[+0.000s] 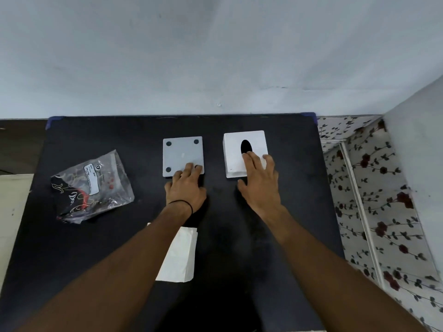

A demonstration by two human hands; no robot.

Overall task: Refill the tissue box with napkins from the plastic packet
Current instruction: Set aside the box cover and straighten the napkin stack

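Observation:
A white tissue box [239,161] with a dark oval slot stands on the black table [275,236], right of centre. My right hand [260,185] holds it, fingers over the top and thumb by its near side. The box's grey base plate [179,152], with dark round pads at its corners, lies flat to the left of the box. My left hand [187,188] grips its near right corner, fingers on top. A stack of white napkins [179,255] lies near me, partly under my left forearm. The crumpled plastic packet [92,185] lies at the far left.
The table stands against a pale wall [215,56]. A floral-patterned surface with a white rail [364,212] runs along the table's right side. A light surface [12,212] borders the table's left edge.

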